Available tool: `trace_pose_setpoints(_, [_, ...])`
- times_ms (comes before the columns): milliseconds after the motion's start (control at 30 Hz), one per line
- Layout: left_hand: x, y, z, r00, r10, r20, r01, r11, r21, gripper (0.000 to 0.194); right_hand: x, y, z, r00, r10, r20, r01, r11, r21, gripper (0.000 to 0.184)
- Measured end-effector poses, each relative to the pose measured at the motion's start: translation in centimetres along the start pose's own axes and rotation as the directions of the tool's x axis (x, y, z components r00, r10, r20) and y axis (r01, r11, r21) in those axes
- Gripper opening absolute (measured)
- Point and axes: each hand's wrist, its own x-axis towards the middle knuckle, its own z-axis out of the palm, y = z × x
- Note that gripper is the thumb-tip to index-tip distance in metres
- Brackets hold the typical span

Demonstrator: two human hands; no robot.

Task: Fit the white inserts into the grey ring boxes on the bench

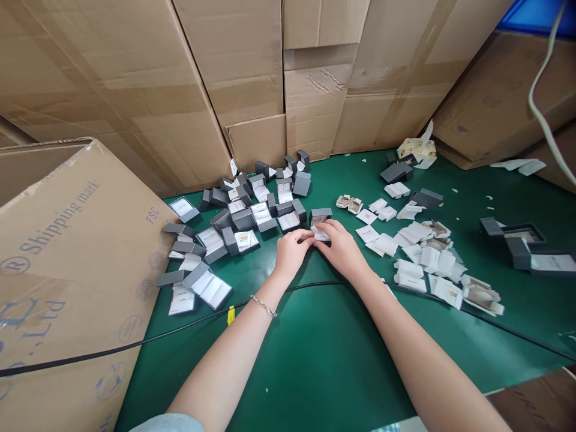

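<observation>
Left hand [290, 251] and right hand [341, 245], fingers nearly closed, grip a grey box [321, 213] mid-frame, seemingly unfinished. Opened boxes [216, 291] crowd left; white inserts [431, 260] lie right.

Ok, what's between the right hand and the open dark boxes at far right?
In the head view: white cards nearest the right hand, then a pile of white pieces, then green tabletop before the dark boxes.

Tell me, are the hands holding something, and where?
The left hand and right hand meet at the near, white part of a small open grey box. Whether they grip or just touch it is unclear.
</observation>
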Motion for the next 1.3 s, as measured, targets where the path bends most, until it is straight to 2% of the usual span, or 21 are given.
trace_pose_setpoints(133, [0.3,0.1,-0.2,0.999,-0.041,0.005,0.041,0.999,0.016,0.018,-0.1,-0.4,-0.3,1.000,-0.005,0.018,0.005,1.000,0.005,0.034])
trace_pose_setpoints(367, [0.5,0.4,-0.6,0.997,0.027,0.069,-0.041,0.978,0.202,0.021,-0.2,-0.8,-0.6,0.999,0.021,0.048,-0.019,0.999,-0.048,0.037])
trace_pose_setpoints(767, [0.4,0.3,-0.4,0.993,0.083,0.088,-0.100,0.970,0.223,0.025,-0.3,-1.1,-0.5,0.996,0.000,0.091,0.014,0.989,-0.150,0.037])
trace_pose_setpoints(900, [0.4,0.0,-0.4,0.991,0.103,0.087,-0.120,0.968,0.219,0.023,-0.4,-1.3,-0.3,0.995,-0.024,0.101,0.054,0.951,-0.306,0.033])
trace_pose_setpoints(1033, [0.5,-0.1,-0.3,0.990,0.117,0.083,-0.133,0.966,0.221,0.021,-0.6,-1.8,0.1,0.998,-0.027,0.054,0.048,0.910,-0.412,0.033])
trace_pose_setpoints(1133, [0.5,0.0,-0.3,0.990,0.109,0.085,-0.126,0.967,0.221,0.021,-0.6,-2.0,0.2,0.999,-0.043,0.017,0.046,0.896,-0.443,0.031])
trace_pose_setpoints(1300, [0.5,0.3,-0.3,0.992,0.098,0.084,-0.114,0.970,0.215,0.022,-0.5,-1.8,-0.1,0.996,-0.064,0.069,0.087,0.907,-0.412,0.035])
